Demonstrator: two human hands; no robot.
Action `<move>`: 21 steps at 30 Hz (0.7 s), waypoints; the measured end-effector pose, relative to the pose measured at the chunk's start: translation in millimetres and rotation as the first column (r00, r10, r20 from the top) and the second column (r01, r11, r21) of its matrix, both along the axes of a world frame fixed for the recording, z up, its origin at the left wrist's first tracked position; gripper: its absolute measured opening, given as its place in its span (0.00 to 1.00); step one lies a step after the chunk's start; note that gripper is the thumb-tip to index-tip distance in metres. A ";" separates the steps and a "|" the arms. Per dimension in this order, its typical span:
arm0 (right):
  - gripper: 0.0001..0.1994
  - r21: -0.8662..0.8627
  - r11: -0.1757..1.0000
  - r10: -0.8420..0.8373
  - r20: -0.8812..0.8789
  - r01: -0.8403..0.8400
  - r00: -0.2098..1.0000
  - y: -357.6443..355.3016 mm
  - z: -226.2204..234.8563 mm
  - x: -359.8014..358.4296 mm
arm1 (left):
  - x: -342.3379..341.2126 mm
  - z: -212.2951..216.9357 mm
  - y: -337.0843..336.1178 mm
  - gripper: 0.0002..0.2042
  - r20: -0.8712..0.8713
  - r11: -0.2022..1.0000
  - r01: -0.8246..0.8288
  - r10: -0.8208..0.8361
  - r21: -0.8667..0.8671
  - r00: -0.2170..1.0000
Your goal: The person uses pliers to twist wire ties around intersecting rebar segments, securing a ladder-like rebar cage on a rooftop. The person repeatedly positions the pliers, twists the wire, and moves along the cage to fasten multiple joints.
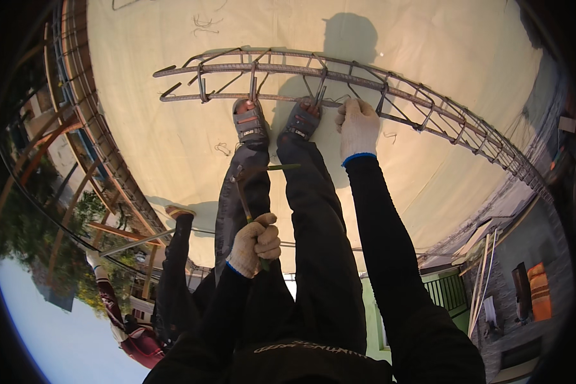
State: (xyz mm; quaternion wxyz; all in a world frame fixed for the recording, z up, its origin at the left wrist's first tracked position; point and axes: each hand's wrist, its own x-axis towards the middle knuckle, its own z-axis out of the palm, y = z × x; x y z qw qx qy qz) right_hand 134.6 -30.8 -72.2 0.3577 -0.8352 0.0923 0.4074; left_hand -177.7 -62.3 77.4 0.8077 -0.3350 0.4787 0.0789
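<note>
My left hand (255,245), in a white knit glove with a blue cuff, is wrapped round one handle of a pair of pincers (242,192). Their jaws point away from me, and the other green-gripped handle swings out to the right, over my legs. My right hand (358,125), gloved the same way, is closed in a pinch by the near bar of a long rebar cage (288,68). A thin bit of wire shows beside its fingertips; what they hold is hidden. The cage lies on the pale surface, made of long bars with bent stirrups across them.
My sandalled feet (250,121) stand at the cage's near bar. Loose wire scraps (222,148) lie on the pale floor (153,141). More rebar (77,70) runs along the left edge. Another person (137,336) is at the lower left. Poles (483,281) lean at the right.
</note>
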 end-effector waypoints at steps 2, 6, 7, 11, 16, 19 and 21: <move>0.12 -0.172 0.890 0.456 0.381 -0.423 0.804 1.0 -2.1 -3.2 | 0.9 -0.7 -2.4 0.16 0.032 0.998 -0.054 0.055 -0.019 0.998; 0.11 -0.231 0.769 0.616 0.516 -0.596 0.595 4.1 3.3 5.5 | 6.0 2.0 -1.7 0.17 -0.025 1.000 0.024 -0.024 -0.003 0.999; 0.12 -0.171 0.768 0.603 0.520 -0.617 0.605 2.3 6.1 4.4 | 6.4 1.2 -1.6 0.17 -0.031 1.000 0.016 -0.016 -0.008 0.999; 0.14 -0.172 0.856 0.517 0.248 -0.488 0.819 -16.2 28.6 -17.7 | 11.1 -5.3 -1.4 0.12 -0.067 0.994 0.098 -0.095 0.040 0.993; 0.09 -0.062 0.912 -0.370 -0.547 0.405 0.751 -25.7 43.6 -23.5 | 68.5 -37.9 3.4 0.11 -0.217 0.994 -0.110 0.113 0.025 0.970; 0.08 -0.103 0.917 -0.373 -0.562 0.385 0.738 -29.4 34.4 -9.2 | 110.2 -87.7 10.1 0.08 -0.186 0.981 -0.186 0.193 0.057 0.963; 0.09 -0.104 0.958 -0.279 -0.536 0.266 0.797 -35.3 28.4 3.7 | 139.0 -114.0 10.7 0.09 -0.177 0.977 -0.184 0.200 0.105 0.964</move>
